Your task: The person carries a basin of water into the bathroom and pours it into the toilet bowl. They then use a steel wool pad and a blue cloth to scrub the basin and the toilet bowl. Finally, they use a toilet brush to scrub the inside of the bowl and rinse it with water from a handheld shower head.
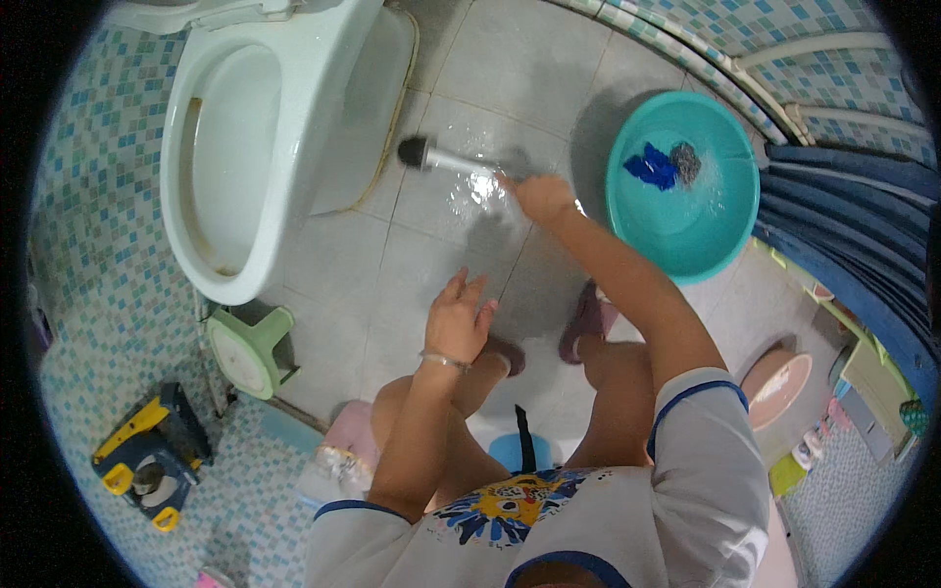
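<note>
My right hand [544, 199] is closed round the white handle of a brush [453, 160]. Its dark, rounded head points left, above the wet grey floor tiles [480, 196] beside the toilet. Below and to the left of it, my left hand [457, 318] hangs in the air with its fingers apart and nothing in it. To the right of my right hand stands a round turquoise basin [622, 220] of water. In the basin lie a blue cloth [651, 167] and a grey scouring pad [685, 164].
A white toilet [323, 108] stands at the left, with a green-and-white stool [250, 353] just below it. A blue curtain [848, 211] hangs at the right. Near it are a pink basin [777, 388] and a shelf [872, 402]. A yellow-and-black tool case [147, 456] is at lower left.
</note>
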Available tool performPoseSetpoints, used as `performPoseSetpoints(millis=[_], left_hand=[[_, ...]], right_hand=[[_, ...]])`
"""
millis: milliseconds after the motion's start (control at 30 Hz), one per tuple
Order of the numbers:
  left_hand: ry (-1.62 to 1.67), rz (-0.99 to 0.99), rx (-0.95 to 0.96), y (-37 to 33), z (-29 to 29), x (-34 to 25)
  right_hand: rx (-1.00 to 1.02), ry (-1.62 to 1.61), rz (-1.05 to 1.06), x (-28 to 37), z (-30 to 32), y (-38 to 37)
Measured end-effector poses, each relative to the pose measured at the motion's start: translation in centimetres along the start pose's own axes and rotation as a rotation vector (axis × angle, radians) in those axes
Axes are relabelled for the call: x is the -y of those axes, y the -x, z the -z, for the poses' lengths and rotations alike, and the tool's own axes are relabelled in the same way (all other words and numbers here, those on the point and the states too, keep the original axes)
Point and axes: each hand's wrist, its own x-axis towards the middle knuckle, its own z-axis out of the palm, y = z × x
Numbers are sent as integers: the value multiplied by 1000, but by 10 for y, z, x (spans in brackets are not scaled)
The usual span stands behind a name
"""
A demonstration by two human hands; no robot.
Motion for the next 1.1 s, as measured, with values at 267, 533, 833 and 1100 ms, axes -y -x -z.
performPoseSetpoints(millis=[267, 533, 833, 1100], left_hand=[[-123, -162, 23, -8, 14, -15], [-123, -137, 28, 22, 21, -16], [-138, -119, -18, 32, 26, -13], [-219, -127, -57, 29, 26, -8]], right_hand=[[-341, -112, -52, -26, -14, -67], [-421, -14, -180, -68, 40, -83], [-522, -126, -309, -68, 66, -119], [-651, -367, -394, -73, 44, -138]])
